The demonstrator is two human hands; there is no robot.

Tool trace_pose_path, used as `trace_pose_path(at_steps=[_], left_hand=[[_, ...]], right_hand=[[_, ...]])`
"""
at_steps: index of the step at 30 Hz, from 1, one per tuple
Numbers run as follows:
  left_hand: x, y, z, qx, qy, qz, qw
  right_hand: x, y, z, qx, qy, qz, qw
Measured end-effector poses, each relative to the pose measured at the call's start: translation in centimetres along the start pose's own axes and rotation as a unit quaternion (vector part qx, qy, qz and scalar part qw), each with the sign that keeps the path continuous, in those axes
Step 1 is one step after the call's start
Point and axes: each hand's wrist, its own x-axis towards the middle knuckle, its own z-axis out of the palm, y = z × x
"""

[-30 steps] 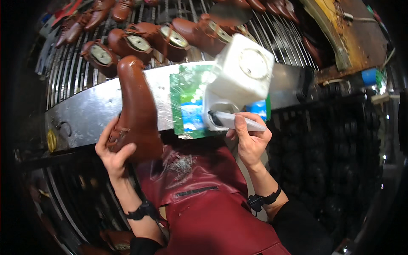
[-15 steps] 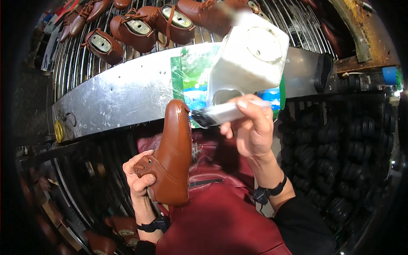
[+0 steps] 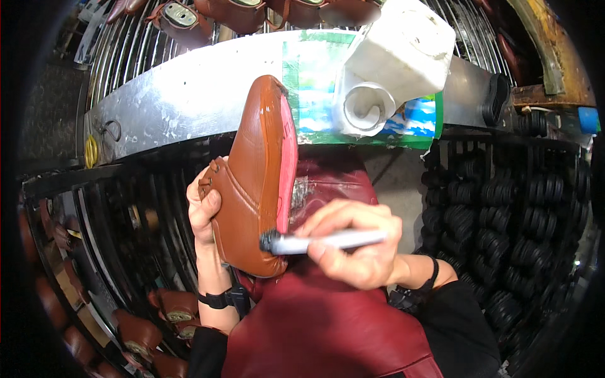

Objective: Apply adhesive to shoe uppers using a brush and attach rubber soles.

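Observation:
My left hand point(image 3: 207, 201) is closed around the laced opening of a brown leather shoe point(image 3: 242, 170), which is tipped on its side with its toe pointing away from me. Along the right side of the shoe a pink underside point(image 3: 288, 164) shows. Between the fingers of my right hand point(image 3: 359, 246) is a white-handled brush point(image 3: 334, 240). Its black bristles meet the lower edge of the shoe near the heel. Beyond the toe, a white plastic container point(image 3: 397, 57) with a round cut opening lies on a colourful green-edged sheet point(image 3: 315, 113).
A metal ledge point(image 3: 164, 107) runs across in front of me. Behind it, several brown shoes point(image 3: 183, 19) rest on a rack of metal bars. Racks of black soles point(image 3: 485, 233) stand at right, and more brown shoes point(image 3: 135, 331) at lower left. A red apron point(image 3: 328, 321) covers my lap.
The brush has come down from beside the container's opening to the shoe's heel edge. The shoe has turned, bringing its pink underside into view. My view has shifted slightly.

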Motion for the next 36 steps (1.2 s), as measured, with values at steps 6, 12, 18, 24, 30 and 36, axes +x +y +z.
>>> trace_pose_path(at_steps=[6, 12, 18, 24, 30, 36], left_hand=[[0.4, 0.5, -0.7, 0.033, 0.016, 0.015, 0.999], [0.6, 1.7, 1.1, 0.031, 0.056, 0.024, 0.998], [0.7, 2.1, 3.8, -0.143, 0.069, -0.026, 0.987], [0.0, 1.3, 8.0, 0.317, 0.068, 0.145, 0.935], [-1.1, -3.0, 2.5, 0.471, 0.128, 0.126, 0.864], [3.1, 2.4, 5.4, -0.187, 0.1, -0.025, 0.977]], right_hand=[[1.0, -1.6, 0.0, 0.035, -0.045, -0.02, 0.998], [1.7, -2.4, 0.0, -0.065, -0.052, -0.067, 0.994], [4.7, -4.2, -1.8, -0.059, -0.146, -0.146, 0.977], [8.8, -5.4, -3.4, -0.023, -0.19, -0.153, 0.97], [14.3, -2.2, -5.0, -0.038, -0.151, -0.081, 0.984], [12.4, 4.0, -2.1, 0.179, 0.098, 0.099, 0.974]])
